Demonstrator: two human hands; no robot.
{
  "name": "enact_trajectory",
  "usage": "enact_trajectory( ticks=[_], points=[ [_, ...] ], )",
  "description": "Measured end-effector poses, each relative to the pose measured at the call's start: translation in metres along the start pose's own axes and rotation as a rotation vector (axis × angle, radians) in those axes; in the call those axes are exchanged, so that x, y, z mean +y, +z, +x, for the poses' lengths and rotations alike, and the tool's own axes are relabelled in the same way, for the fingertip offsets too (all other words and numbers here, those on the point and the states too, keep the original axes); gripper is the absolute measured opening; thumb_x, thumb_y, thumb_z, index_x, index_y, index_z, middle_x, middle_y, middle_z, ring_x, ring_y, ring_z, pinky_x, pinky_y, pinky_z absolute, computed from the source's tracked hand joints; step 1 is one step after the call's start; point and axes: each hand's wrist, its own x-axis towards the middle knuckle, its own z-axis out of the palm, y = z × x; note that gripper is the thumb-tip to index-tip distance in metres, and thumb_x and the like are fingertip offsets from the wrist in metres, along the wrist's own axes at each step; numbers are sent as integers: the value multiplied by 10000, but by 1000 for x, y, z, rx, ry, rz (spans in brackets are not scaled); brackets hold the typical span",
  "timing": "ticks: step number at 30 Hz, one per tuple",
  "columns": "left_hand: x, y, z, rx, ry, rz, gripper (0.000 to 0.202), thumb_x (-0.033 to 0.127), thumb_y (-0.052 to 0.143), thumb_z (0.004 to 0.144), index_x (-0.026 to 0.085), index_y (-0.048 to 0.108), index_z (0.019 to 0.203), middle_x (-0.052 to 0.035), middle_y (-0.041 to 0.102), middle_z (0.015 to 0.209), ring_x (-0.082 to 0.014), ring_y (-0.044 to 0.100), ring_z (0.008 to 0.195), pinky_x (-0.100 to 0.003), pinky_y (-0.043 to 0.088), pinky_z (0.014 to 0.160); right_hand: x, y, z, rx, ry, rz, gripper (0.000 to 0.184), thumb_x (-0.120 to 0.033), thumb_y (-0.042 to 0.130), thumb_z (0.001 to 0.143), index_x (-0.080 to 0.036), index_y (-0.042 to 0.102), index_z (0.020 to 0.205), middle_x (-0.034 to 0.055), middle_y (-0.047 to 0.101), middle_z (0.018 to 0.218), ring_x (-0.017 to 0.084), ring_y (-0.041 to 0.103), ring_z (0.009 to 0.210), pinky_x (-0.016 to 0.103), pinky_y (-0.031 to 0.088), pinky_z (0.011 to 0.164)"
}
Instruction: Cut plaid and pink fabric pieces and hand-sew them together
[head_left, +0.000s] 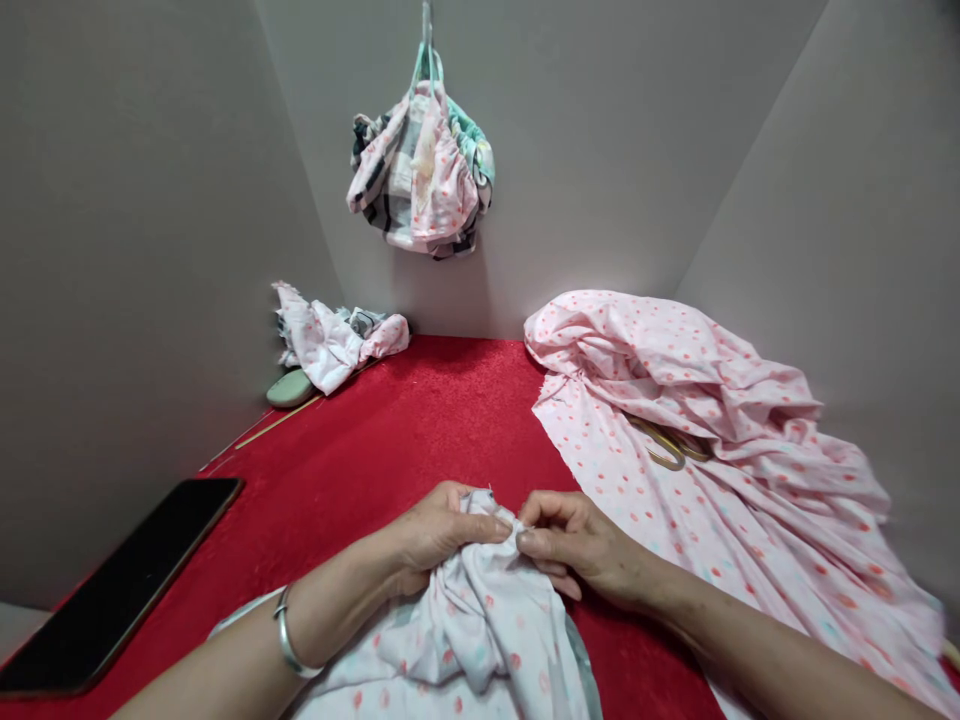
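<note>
My left hand (pixel 435 535) and my right hand (pixel 577 550) meet at the near middle of the red cloth-covered table (pixel 420 430). Both are closed in a pinch on the gathered top of a small white piece of fabric with pink dots (pixel 480 630), fingertips almost touching. The fabric bunches between the hands and spreads down toward me. A silver bangle (pixel 285 635) sits on my left wrist.
A large pink dotted cloth (pixel 712 440) lies heaped at the right, with gold scissor handles (pixel 671 445) partly tucked in its folds. A black phone (pixel 120 585) lies at the left edge. Fabric scraps (pixel 330 345) sit in the far corner; a bundle of cloth pieces (pixel 420 170) hangs on the wall.
</note>
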Motion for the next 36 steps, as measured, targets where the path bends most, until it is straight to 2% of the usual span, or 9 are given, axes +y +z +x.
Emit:
enact_trajectory(
  ticks=[3, 8, 12, 16, 20, 24, 31, 36],
  points=[
    [1, 1, -1, 48, 45, 16, 299, 279, 829, 510, 96, 676, 691, -44, 672, 635, -123, 582, 547, -249, 456, 605, 0, 0, 1, 37, -12, -17, 262, -378, 677, 769, -134, 583, 788, -96, 435, 453, 23, 348, 326, 155, 228, 337],
    [4, -4, -2, 79, 108, 32, 219, 232, 801, 557, 118, 639, 651, 10, 627, 580, -85, 537, 508, -192, 401, 532, 0, -4, 2, 46, -5, -55, 295, -398, 674, 767, -116, 618, 834, -93, 434, 449, 21, 340, 327, 158, 236, 339],
    [3, -6, -1, 39, 90, -3, 225, 265, 772, 596, 106, 679, 725, -36, 665, 638, -126, 588, 565, -227, 444, 582, -1, -6, 1, 55, 11, -69, 303, -410, 665, 772, -118, 623, 841, -92, 431, 454, 24, 342, 332, 162, 239, 346],
    [1, -5, 0, 58, 71, -32, 298, 358, 755, 633, 88, 683, 739, -75, 675, 645, -164, 615, 598, -269, 472, 619, -1, -7, 2, 50, 16, -96, 307, -408, 650, 785, -115, 636, 875, -90, 433, 460, 24, 344, 336, 162, 241, 349],
    [1, -6, 1, 64, 84, -12, 350, 383, 813, 562, 105, 670, 720, -55, 673, 664, -148, 604, 583, -268, 477, 618, 0, -8, 2, 47, 22, -115, 312, -421, 646, 784, -121, 633, 871, -91, 431, 458, 26, 346, 337, 163, 248, 352],
    [2, -6, 1, 164, 92, 67, 347, 299, 860, 464, 103, 651, 660, -24, 645, 609, -114, 560, 527, -229, 445, 558, -1, -7, 2, 40, 30, -124, 321, -434, 645, 780, -126, 628, 869, -95, 421, 460, 28, 342, 335, 163, 255, 344],
    [1, -7, 2, 183, 108, 33, 312, 310, 826, 522, 118, 608, 636, 1, 602, 567, -101, 524, 503, -222, 403, 533, -1, -6, 1, 46, 20, -130, 321, -429, 640, 786, -120, 629, 874, -93, 425, 464, 28, 342, 338, 162, 255, 346],
    [2, -9, 1, 205, 172, 121, 327, 348, 823, 531, 123, 607, 631, 20, 574, 553, -83, 484, 491, -208, 357, 510, -1, -7, 1, 47, 25, -132, 330, -435, 638, 787, -122, 637, 890, -92, 424, 465, 29, 339, 342, 163, 252, 348]
  ],
)
